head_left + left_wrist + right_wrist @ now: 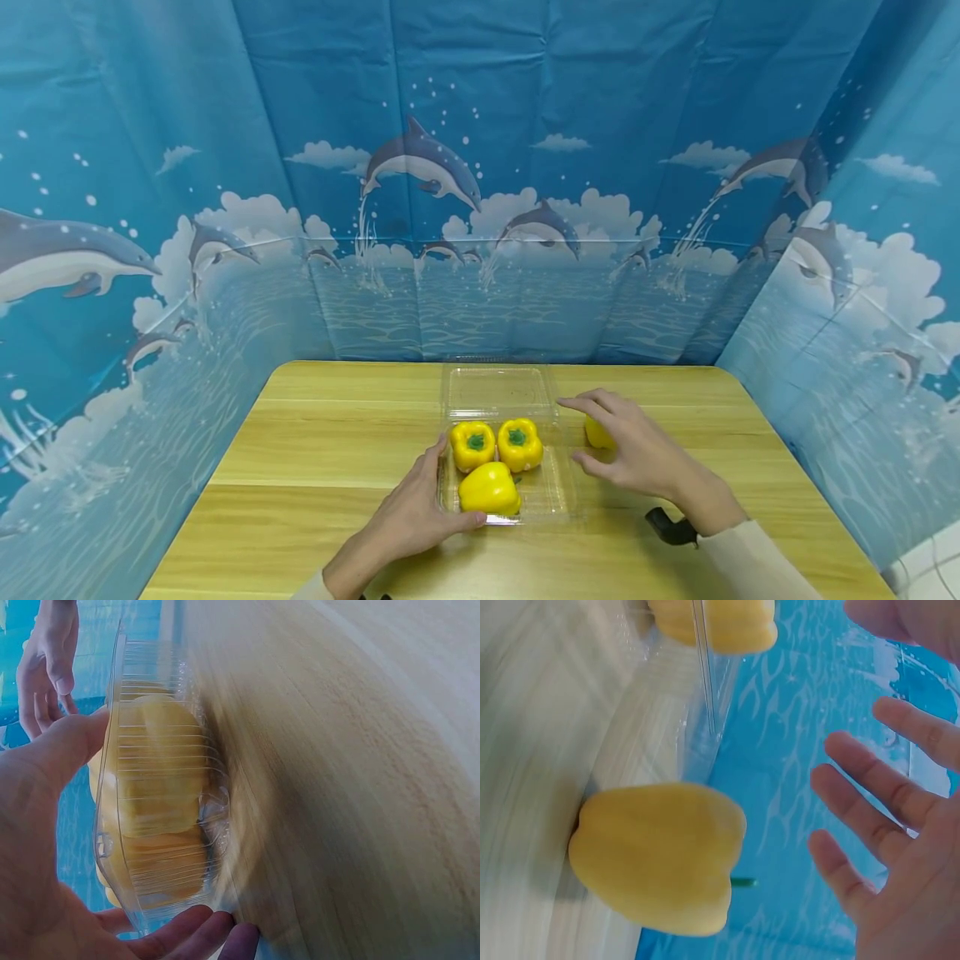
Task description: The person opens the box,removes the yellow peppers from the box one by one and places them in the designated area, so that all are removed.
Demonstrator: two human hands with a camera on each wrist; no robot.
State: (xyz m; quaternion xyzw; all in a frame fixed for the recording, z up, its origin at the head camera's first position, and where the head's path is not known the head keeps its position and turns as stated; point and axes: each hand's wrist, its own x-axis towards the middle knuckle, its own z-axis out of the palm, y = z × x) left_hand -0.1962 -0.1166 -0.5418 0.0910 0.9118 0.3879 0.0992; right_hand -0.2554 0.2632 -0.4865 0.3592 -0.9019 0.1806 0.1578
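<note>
A clear plastic clamshell container (553, 492) lies open on the table with three yellow bell peppers in it. Two peppers, one on the left (463, 454) and one on the right (528, 457), stand with green stems up; the nearest pepper (486, 490) lies on its side. My left hand (416, 515) grips the container's near left corner, thumb along the front rim and fingers at the left side. Right of the container, my right hand (637, 442) hovers with spread fingers, holding nothing. Partly hidden behind it is another yellow bell pepper (660, 859), standing on the table apart from the fingers.
The container's hinged lid (498, 392) lies folded back toward the table's far edge. Around the wooden table (315, 467) hangs a blue dolphin-print curtain (480, 300). A black curved piece (670, 527) shows at my right wrist.
</note>
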